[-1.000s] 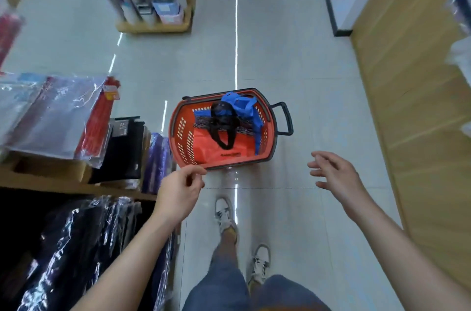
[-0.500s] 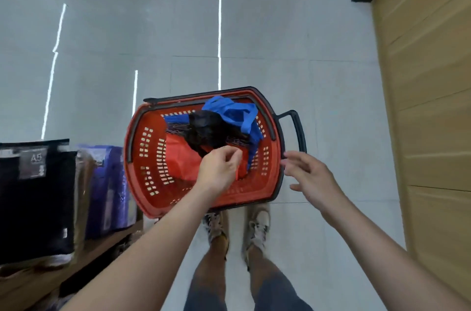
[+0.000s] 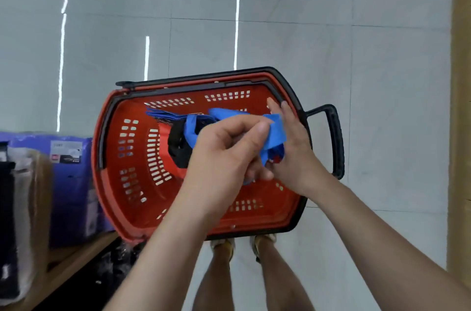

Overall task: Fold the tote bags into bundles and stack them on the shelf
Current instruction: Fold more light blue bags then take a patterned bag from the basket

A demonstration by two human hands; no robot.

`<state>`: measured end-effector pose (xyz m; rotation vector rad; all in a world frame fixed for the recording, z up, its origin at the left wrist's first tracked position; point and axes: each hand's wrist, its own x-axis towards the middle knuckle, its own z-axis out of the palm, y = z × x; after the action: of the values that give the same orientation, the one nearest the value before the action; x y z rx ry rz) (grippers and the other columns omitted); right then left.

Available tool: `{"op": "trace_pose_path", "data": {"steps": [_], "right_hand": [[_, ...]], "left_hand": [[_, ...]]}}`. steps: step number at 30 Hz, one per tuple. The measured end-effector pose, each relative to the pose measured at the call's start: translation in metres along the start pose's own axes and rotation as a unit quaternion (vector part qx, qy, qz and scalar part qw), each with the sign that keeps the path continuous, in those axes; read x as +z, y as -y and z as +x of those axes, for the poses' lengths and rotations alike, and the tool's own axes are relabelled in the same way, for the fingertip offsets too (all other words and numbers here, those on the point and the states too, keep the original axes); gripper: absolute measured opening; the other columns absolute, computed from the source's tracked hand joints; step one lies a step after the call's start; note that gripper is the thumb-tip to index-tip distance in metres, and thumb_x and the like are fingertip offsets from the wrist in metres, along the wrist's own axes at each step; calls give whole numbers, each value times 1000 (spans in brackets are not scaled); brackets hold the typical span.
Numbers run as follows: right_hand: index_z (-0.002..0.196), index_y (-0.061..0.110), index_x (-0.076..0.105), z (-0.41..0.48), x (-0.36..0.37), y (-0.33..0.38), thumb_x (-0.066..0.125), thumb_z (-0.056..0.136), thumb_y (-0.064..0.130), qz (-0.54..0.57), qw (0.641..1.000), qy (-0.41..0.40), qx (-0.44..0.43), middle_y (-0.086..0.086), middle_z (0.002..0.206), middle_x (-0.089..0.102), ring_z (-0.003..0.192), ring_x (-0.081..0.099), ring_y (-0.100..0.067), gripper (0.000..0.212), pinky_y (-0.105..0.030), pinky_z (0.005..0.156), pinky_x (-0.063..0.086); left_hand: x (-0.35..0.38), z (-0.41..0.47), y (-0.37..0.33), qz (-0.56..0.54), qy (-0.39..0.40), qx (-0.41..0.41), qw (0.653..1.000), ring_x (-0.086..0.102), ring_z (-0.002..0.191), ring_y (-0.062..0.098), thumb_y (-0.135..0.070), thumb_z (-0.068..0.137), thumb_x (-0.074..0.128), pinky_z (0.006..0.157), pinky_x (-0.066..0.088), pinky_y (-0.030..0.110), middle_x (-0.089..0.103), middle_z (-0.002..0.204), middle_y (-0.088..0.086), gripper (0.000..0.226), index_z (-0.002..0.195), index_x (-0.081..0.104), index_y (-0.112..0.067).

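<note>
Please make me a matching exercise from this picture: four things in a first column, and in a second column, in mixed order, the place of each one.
1. blue bag
2. black bag
3. basket
4. purple pack

A. on the floor
B. on the shelf
C. pinched by the left hand
D. in the basket, partly under the blue bag

Pairs: 1-C, 2-D, 3-A, 4-B

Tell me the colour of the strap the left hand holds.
Blue strap, best seen in the head view.
</note>
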<state>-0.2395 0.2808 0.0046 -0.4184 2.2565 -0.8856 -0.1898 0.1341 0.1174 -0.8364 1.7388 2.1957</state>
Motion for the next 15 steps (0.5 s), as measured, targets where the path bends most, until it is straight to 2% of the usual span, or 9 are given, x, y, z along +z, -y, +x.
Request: {"op": "trace_pose_path", "data": {"steps": [2, 4, 5, 7, 9, 10, 12, 13, 15], "right_hand": [[144, 51, 26, 7, 0, 6, 62, 76, 43, -33, 999, 15, -12, 5, 156, 31, 145, 25, -18, 77, -45, 115, 29], [134, 41, 51, 4, -7, 16, 62, 79, 23, -24, 1000, -12, 12, 7, 137, 56, 127, 51, -18, 59, -41, 104, 43], [132, 37, 56, -1, -16, 22, 62, 81, 12, -27, 999, -22, 32, 6, 130, 61, 120, 57, -19, 57, -39, 100, 46], [132, 34, 58, -12, -40, 34, 61, 89, 12, -55, 997, -13, 53, 5, 124, 65, 111, 61, -20, 48, -35, 95, 49], [130, 34, 59, -22, -68, 46, 59, 95, 23, -73, 996, -2, 45, 4, 111, 70, 98, 64, -19, 37, -33, 88, 51], [124, 34, 62, -27, -82, 53, 58, 96, 25, -71, 997, -13, 40, 7, 97, 71, 87, 64, -14, 30, -29, 81, 51], [99, 30, 68, -35, -104, 67, 59, 94, 23, -36, 997, -63, 37, 16, 69, 62, 65, 58, -5, 12, -16, 65, 47], [89, 28, 66, -39, -113, 76, 61, 93, 23, 1, 995, -91, 45, 15, 64, 60, 62, 58, -6, 8, -18, 62, 48], [86, 21, 64, -44, -129, 100, 64, 91, 23, 96, 985, -127, 66, 6, 68, 64, 60, 64, -16, 6, -32, 58, 53]], "left_hand": [[-8, -17, -19, -105, 8, 10, 994, 34, 39, 9, -19, 91, 57, 46, 41, 25, 36, 49, 1, 18, 86, 72, -10], [-20, -23, -33, -176, -30, 21, 984, 27, 39, 5, -15, 89, 56, 42, 37, 19, 32, 48, -6, 20, 77, 72, -15], [-26, -24, -39, -200, -59, 33, 978, 27, 40, 4, -13, 89, 56, 42, 37, 18, 33, 48, -8, 24, 71, 71, -18], [-44, -22, -55, -241, -113, 61, 962, 30, 43, 3, -11, 90, 52, 47, 40, 17, 38, 52, -9, 30, 68, 69, -19], [-62, -19, -73, -265, -141, 85, 950, 45, 54, 5, -11, 91, 51, 62, 49, 20, 50, 62, -5, 26, 78, 73, -17], [-70, -17, -82, -263, -145, 95, 949, 56, 65, 8, -10, 90, 52, 73, 52, 24, 58, 70, -3, 22, 90, 74, -15], [-81, -15, -95, -181, -174, 113, 961, 65, 97, 12, -4, 88, 57, 92, 51, 30, 69, 98, -1, 32, 117, 64, -17], [-83, -18, -98, -87, -215, 121, 965, 63, 109, 10, -3, 86, 62, 97, 49, 32, 67, 112, -3, 43, 124, 58, -22], [-76, -31, -101, 99, -267, 153, 946, 58, 116, 6, -9, 79, 71, 101, 48, 36, 60, 125, -8, 55, 124, 53, -35]]}}
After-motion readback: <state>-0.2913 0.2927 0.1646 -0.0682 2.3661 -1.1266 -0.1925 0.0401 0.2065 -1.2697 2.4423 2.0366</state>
